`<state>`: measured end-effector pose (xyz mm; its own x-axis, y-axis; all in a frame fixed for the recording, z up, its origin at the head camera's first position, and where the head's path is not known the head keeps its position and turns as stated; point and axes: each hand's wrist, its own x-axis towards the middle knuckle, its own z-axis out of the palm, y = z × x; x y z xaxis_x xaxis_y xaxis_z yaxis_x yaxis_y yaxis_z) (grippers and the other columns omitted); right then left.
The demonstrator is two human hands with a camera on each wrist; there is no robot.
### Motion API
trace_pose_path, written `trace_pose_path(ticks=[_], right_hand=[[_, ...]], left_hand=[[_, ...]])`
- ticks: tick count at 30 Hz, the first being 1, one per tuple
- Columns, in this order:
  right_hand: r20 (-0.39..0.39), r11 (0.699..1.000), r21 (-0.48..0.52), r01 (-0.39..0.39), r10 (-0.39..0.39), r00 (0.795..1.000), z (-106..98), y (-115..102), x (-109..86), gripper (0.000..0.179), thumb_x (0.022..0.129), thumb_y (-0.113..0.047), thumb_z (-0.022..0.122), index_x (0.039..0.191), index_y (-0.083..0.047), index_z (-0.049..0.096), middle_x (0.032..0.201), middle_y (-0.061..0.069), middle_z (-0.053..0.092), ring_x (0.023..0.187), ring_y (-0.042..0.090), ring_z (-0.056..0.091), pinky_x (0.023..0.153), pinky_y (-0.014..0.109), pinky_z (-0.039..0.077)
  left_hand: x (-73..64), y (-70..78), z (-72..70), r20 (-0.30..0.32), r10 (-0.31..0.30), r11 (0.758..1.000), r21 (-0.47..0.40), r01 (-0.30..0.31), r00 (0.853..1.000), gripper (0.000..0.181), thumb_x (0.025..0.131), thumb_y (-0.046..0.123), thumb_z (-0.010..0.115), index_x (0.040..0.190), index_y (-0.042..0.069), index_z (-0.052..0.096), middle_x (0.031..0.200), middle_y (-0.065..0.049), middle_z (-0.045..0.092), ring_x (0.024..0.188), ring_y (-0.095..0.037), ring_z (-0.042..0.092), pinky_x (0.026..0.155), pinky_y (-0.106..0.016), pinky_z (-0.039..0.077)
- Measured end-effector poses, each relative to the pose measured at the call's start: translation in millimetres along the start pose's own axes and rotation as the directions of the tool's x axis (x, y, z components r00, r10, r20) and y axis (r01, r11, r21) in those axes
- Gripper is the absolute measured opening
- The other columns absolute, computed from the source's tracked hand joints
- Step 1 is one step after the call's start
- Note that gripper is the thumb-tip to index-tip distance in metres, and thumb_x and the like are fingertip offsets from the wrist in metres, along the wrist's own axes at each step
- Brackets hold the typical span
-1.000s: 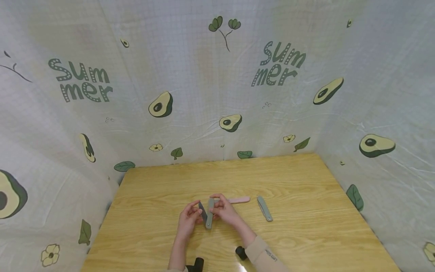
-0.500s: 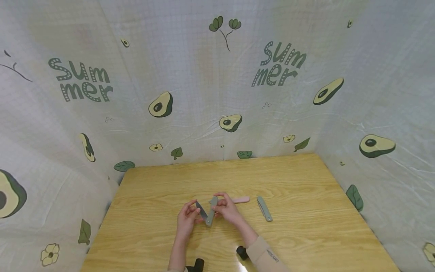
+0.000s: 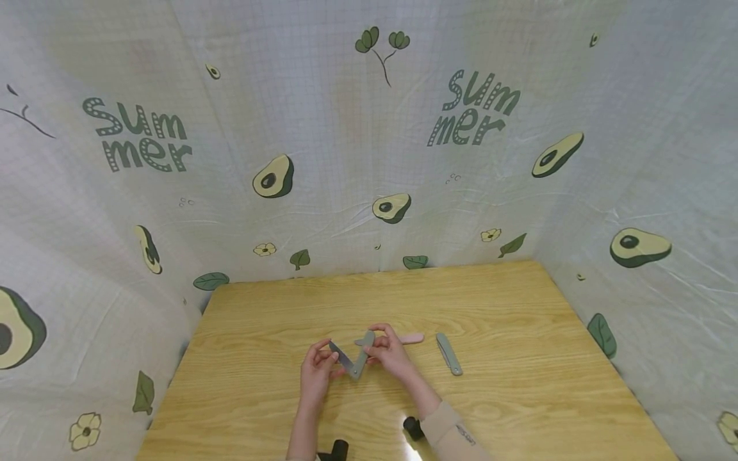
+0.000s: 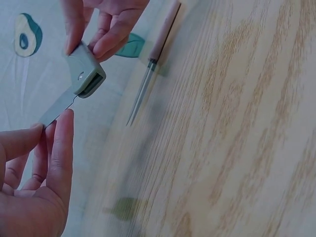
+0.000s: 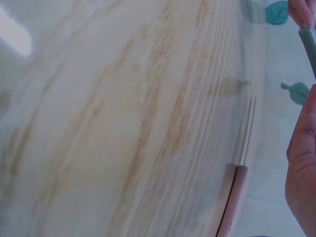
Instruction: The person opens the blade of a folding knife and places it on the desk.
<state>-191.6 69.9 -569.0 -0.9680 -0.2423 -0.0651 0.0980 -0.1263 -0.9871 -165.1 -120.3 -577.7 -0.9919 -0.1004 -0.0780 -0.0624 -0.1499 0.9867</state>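
The left grip (image 3: pixel 316 374) is pinched between thumb and fingertips on the bare blade of a half-unfolded knife (image 3: pixel 362 360); the right grip (image 3: pixel 391 355) is clamped on its handle. The knife hangs between the two grips, bent into a V with its pivot end toward the wearer.

The left wrist view shows what the head view is too distant to give: a pale rivet at the pivot, a dark open slot along the handle, and a notch in the blade's edge near the hinge. The right wrist view catches only a strip of the handle at its margin.

Behind the right grip lies a pink knife (image 3: pixel 410 338). In the head view the fingers cover its middle; the left wrist view shows its slender metal blade, dark collar and smooth handle. Both wrist views show that knife doubled, apparently by reflection.

Only the head view has the folded knife (image 3: pixel 449 354), grey-green, rounded at the ends, well apart to the right of the right grip, its blade tucked into the handle. The desk (image 3: pixel 490 307) beneath is glossy, streaked with wood grain. Beyond both grips hangs creased pale cloth (image 3: pixel 323 115) printed with avocados, leaves and lettering.
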Motion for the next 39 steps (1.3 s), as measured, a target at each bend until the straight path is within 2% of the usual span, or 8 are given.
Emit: trace_pose_path(ticks=[10,17,26,30,39], right_hand=[[-0.011,1.0,0.025,0.004,-0.004,1.0,-3,-1,-0.5,0.05,0.095,0.0,0.059,0.136,0.004,0.03,0.085,0.005,0.057,0.076,0.014,0.062,0.087,0.06,0.055],[-0.039,0.999,0.039,0.001,0.0,0.999,-5,3,1.0,0.048,0.094,0.004,0.058,0.134,0.005,0.031,0.083,0.004,0.057,0.074,0.014,0.064,0.086,0.058,0.057],[-0.072,0.998,0.054,-0.017,0.02,0.997,-8,1,0.8,0.046,0.096,0.003,0.056,0.135,0.001,0.031,0.089,0.008,0.059,0.078,0.017,0.065,0.087,0.053,0.058],[-0.074,0.998,0.065,-0.022,0.027,0.997,-8,-1,-2.3,0.047,0.096,0.001,0.056,0.135,0.0,0.03,0.09,0.007,0.059,0.08,0.017,0.066,0.087,0.047,0.059],[-0.106,0.994,0.106,-0.006,0.017,0.994,-7,-2,-5.7,0.049,0.096,0.001,0.057,0.134,0.003,0.026,0.088,0.005,0.06,0.082,0.016,0.067,0.082,0.036,0.061]], left_hand=[[-1.9,4.5,2.9,-0.022,0.005,1.0,-0.026,-0.006,1.0,0.043,0.096,-0.002,0.056,0.135,-0.009,0.038,0.092,-0.006,0.049,0.081,-0.012,0.062,0.074,-0.038,0.063],[-1.7,4.5,4.8,-0.057,-0.017,0.997,-0.077,0.013,0.998,0.042,0.097,-0.004,0.055,0.135,-0.008,0.038,0.093,-0.006,0.05,0.081,-0.012,0.062,0.071,-0.033,0.063],[-3.0,1.2,6.6,-0.075,0.036,0.996,-0.081,-0.042,0.997,0.042,0.097,-0.002,0.055,0.133,-0.01,0.036,0.096,-0.008,0.047,0.084,-0.013,0.059,0.073,-0.034,0.063],[-4.2,1.1,7.7,-0.094,0.048,0.996,-0.073,-0.055,0.994,0.041,0.097,-0.004,0.053,0.133,-0.01,0.034,0.097,-0.01,0.048,0.085,-0.014,0.058,0.074,-0.035,0.063],[-4.7,1.3,10.6,-0.13,0.013,0.99,-0.134,-0.031,0.991,0.042,0.097,-0.006,0.05,0.133,-0.008,0.03,0.098,-0.01,0.047,0.085,-0.014,0.059,0.075,-0.035,0.063]])
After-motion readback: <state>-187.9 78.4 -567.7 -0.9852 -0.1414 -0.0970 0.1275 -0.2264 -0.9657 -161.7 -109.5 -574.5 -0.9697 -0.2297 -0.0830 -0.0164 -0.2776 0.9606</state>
